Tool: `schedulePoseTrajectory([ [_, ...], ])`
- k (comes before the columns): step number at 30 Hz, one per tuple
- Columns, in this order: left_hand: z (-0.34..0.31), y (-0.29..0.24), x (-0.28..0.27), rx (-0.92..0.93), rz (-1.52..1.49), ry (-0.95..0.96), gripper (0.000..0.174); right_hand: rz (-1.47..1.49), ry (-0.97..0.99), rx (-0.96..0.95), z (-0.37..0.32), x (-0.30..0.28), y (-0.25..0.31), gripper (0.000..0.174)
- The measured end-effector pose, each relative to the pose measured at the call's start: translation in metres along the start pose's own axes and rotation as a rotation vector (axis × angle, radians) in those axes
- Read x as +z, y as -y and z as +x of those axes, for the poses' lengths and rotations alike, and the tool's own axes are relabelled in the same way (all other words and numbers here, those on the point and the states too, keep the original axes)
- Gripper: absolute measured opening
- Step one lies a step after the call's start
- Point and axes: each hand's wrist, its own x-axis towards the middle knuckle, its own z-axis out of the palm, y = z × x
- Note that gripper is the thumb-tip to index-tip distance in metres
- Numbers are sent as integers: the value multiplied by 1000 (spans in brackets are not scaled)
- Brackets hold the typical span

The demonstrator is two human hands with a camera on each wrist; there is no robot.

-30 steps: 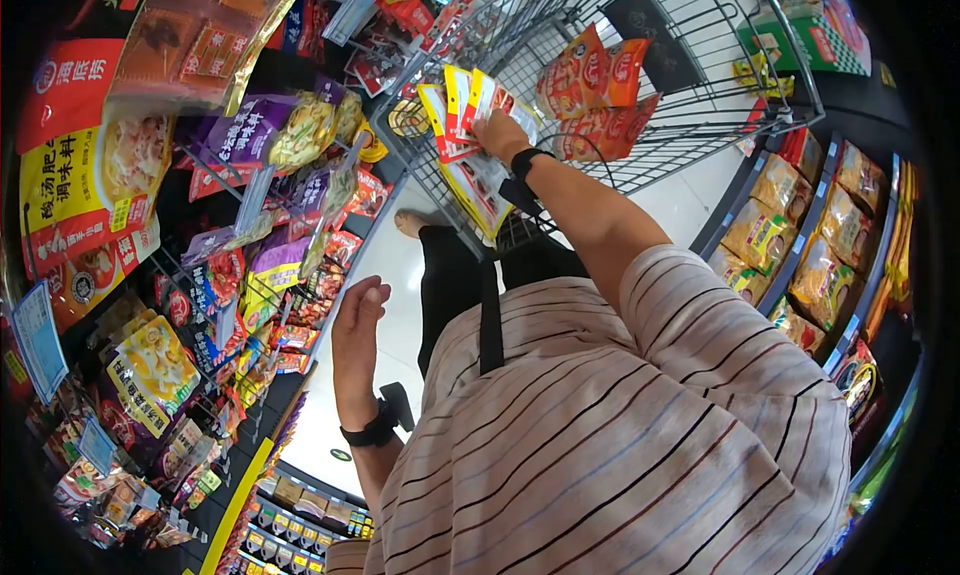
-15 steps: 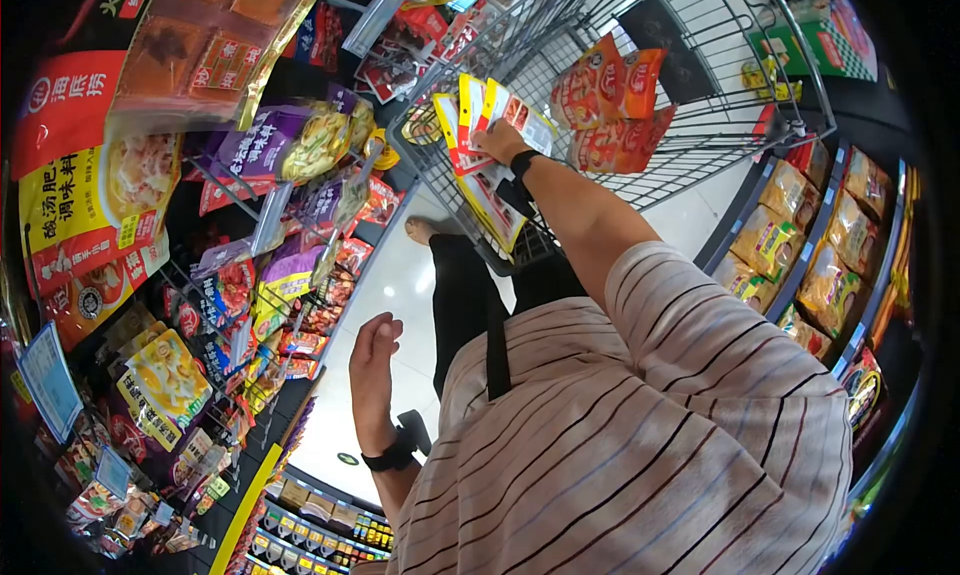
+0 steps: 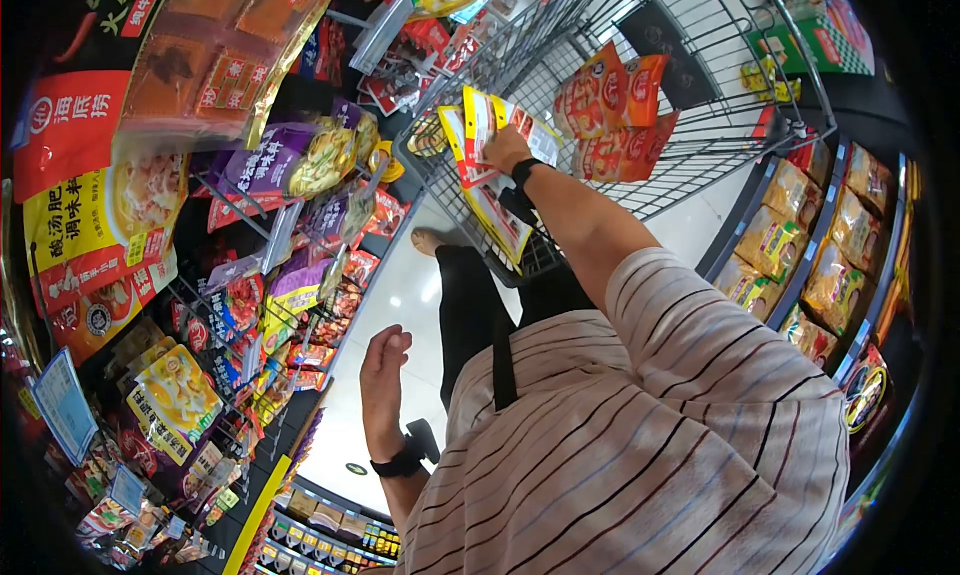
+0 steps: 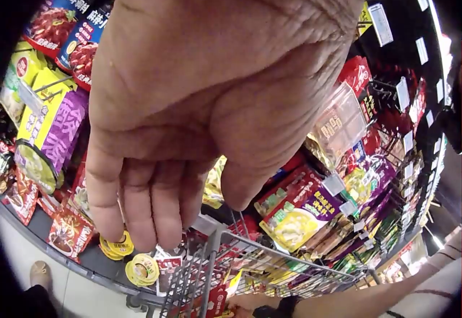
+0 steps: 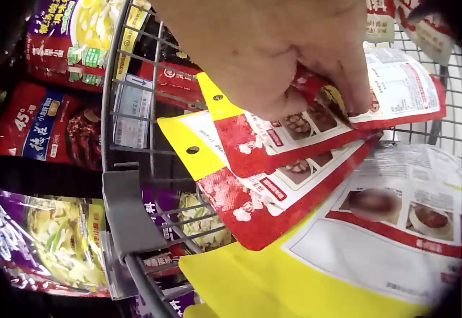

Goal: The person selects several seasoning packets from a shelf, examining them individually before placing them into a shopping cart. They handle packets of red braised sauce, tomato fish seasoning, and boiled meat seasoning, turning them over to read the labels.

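My right hand (image 3: pixel 508 150) pinches several red, white and yellow packets (image 3: pixel 478 125) by the near side of the shopping cart. In the right wrist view the thumb and fingers of the right hand (image 5: pixel 260 44) press round the upper edges of the fanned packets (image 5: pixel 267 202); a larger yellow and white packet (image 5: pixel 253 282) lies below them. My left hand (image 3: pixel 385 395) hangs beside the body, away from the cart, holding nothing. In the left wrist view the left hand (image 4: pixel 216 94) shows its palm with fingers loosely bent.
The wire cart (image 3: pixel 720 165) holds red and orange bags (image 3: pixel 600 100). Hanging seasoning pouches (image 3: pixel 110 215) and price tags (image 3: pixel 65 405) line the shelf at the left. Bagged goods (image 3: pixel 790 205) fill shelves at the right. A green box (image 3: pixel 825 50) stands beyond the cart.
Cart and shelf pouches have shifted slightly right and down in the head view. The left hand sits lower and further right in it. The right hand still grips the packets, which sit a little differently.
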Motion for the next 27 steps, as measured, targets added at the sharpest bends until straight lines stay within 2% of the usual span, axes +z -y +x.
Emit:
schedulePoseTrajectory([
  [1,1,0,0,5,6,3,48,-13,2,10,-6,-11,2,62],
  [2,2,0,-1,9,13,6,47,-130,-82,-102,60,41,-53,61],
  [4,2,-2,-1,26,8,9,46,-9,-149,44,12,-5,-36,57],
  [7,3,-7,2,36,2,25,42,3,-71,-62,9,-26,-47,55],
  [10,6,-7,6,49,3,42,40,198,52,-69,-12,-51,-30,59],
  [11,6,-4,7,50,5,45,40,161,35,-23,4,-38,-35,64],
  [14,5,3,8,65,45,57,43,175,-5,-46,15,-20,-21,64],
  [18,0,18,9,-13,31,58,43,155,272,-11,22,-20,2,63],
  [19,0,19,9,-33,31,61,42,150,284,-1,23,-16,6,62],
  [22,2,29,5,-49,42,46,42,4,23,-1,12,-8,18,56],
  [27,10,21,3,-48,3,49,39,-31,14,27,30,8,15,42],
])
